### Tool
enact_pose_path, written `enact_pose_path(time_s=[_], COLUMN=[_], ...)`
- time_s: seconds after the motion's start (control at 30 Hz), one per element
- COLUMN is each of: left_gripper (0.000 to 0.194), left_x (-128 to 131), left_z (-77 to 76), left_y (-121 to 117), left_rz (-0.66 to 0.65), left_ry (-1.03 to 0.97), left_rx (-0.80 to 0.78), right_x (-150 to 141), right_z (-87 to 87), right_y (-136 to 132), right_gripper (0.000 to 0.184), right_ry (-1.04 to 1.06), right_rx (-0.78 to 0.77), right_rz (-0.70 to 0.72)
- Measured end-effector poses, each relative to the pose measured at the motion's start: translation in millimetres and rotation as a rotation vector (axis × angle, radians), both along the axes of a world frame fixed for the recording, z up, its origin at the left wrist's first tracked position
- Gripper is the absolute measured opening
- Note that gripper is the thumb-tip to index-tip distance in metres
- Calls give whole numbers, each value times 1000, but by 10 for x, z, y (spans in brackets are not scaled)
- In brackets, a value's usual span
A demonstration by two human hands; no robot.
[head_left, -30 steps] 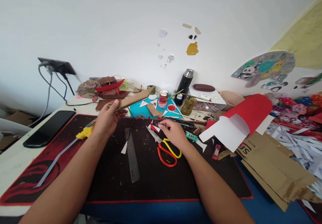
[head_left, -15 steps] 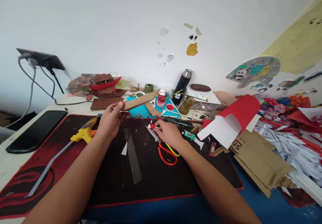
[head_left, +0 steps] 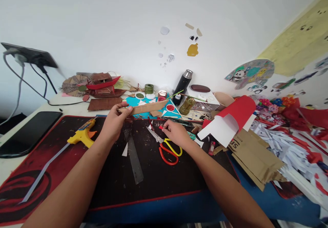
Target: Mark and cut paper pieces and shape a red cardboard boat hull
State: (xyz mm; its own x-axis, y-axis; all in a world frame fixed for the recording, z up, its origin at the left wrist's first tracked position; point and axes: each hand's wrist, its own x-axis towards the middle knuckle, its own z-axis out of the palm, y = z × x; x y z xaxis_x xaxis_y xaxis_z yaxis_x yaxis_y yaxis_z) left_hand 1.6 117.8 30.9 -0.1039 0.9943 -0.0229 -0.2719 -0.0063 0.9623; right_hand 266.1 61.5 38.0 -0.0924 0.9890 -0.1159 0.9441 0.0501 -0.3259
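Observation:
My left hand (head_left: pixel 116 120) pinches one end of a flat brown cardboard strip (head_left: pixel 148 109), which points to the right above the blue sheet. Between the closed fingers of my right hand (head_left: pixel 175 132) a small red piece (head_left: pixel 161 127) shows; its kind is too small to make out. Just below that hand, scissors (head_left: pixel 160 140) with one red and one yellow handle lie spread on the dark mat (head_left: pixel 164 183). A grey metal ruler (head_left: pixel 135 163) rests between my forearms. To the left of my left wrist is a yellow glue gun (head_left: pixel 83 134) with a long white stick.
Paint pots (head_left: pixel 162 95), a black flask (head_left: pixel 183 83) and a jar (head_left: pixel 187 105) stand along the wall. Rolled red paper (head_left: pixel 237 113), cardboard (head_left: pixel 258 156) and paper strips (head_left: pixel 294 146) crowd the right. A phone (head_left: pixel 30 132) lies left, a boat model (head_left: pixel 102 84) behind.
The cardboard strip has swung down to lie more level. My right hand has shifted slightly, still holding the small red piece. The whole view has moved a little to the right.

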Motion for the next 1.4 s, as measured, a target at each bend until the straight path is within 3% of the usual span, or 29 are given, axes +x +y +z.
enact_pose_path(time_s=[0.23, 0.43, 0.5, 0.6, 0.93, 1.1, 1.4], left_gripper=[58, 59, 59, 58, 49, 47, 54], left_x=[13, 15, 24, 36, 21, 23, 54], left_z=[-23, -29, -35, -49, -92, -99, -55], left_y=[-5, -2, -7, -14, 26, 26, -32], left_rz=[-28, -30, -34, -40, -14, -13, -50], left_ry=[40, 44, 52, 62, 71, 60, 82], left_rx=[-8, -16, -19, -26, -7, -14, 0], right_x=[150, 82, 30, -61, -292, -96, 527], right_z=[108, 183, 181, 175, 175, 202, 189], right_y=[-42, -344, -446, -505, -382, -497, -777], right_gripper=[13, 30, 44, 51, 28, 27, 20], right_ry=[23, 36, -53, -170, -231, -235, -306], right_rx=[22, -10, -56, -101, -95, -100, -166], right_rz=[-6, 24, 93, 122, 130, 78, -82])
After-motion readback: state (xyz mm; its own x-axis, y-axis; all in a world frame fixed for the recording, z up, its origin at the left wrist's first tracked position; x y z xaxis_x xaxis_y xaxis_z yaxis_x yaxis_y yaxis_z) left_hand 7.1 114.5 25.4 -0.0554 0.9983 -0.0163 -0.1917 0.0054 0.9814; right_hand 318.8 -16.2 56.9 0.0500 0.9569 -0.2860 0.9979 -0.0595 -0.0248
